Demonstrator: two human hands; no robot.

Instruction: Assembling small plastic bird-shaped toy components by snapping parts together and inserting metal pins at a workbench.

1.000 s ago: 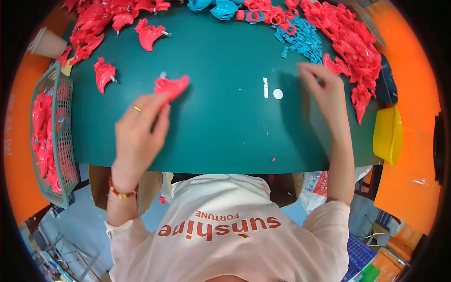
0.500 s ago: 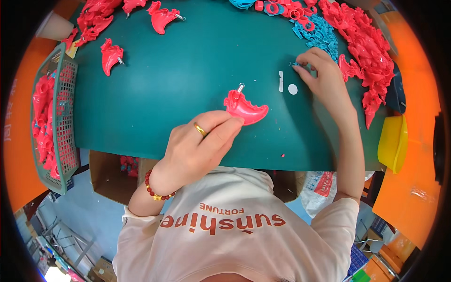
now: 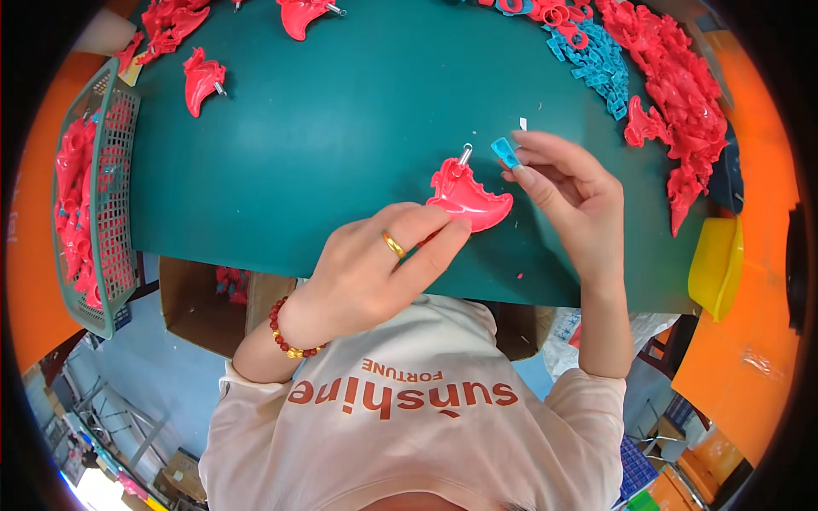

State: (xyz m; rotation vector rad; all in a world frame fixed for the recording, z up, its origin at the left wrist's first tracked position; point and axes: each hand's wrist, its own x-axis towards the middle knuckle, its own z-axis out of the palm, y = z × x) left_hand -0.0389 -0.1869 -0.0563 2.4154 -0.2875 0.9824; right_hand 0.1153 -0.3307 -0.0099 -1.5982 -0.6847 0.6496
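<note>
- At the desk's (image 3: 341,153) near edge, the left hand (image 3: 375,272) pins the red fin-shaped piece (image 3: 467,198) under pressed-together fingertips.
- Just beside its metal pin, the right hand (image 3: 567,192) pinches a small blue clip (image 3: 504,151).
- Risk: the tiny clip could slip from the pinch and get lost among the red pieces (image 3: 682,94) heaped to the right.

A dark green table (image 3: 341,145) carries scattered red plastic pieces (image 3: 203,78), small blue clips (image 3: 596,60) and a mesh basket (image 3: 106,196).
</note>
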